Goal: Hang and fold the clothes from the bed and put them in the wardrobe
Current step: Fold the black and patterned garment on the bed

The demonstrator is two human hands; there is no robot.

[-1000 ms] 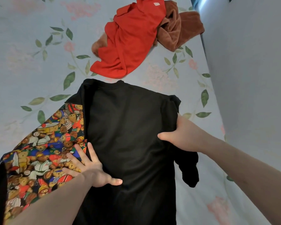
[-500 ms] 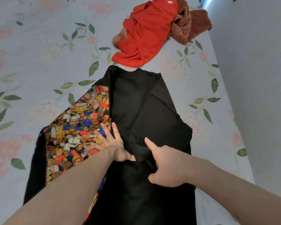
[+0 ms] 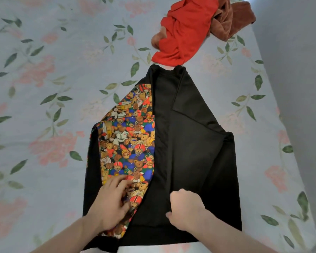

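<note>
Your left hand [image 3: 111,201] presses flat, fingers spread, on the black shirt [image 3: 199,152]; right hand [image 3: 187,209] pinches its fold. Both hands now nearer the hem.

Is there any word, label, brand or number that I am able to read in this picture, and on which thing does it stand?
No text can be read.
Red garment: a small white tag at the top edge, cut off and too blurred to read.
Black shirt with its teddy bear print panel: pictures only, no letters legible.
Floral bed sheet: no writing.
</note>
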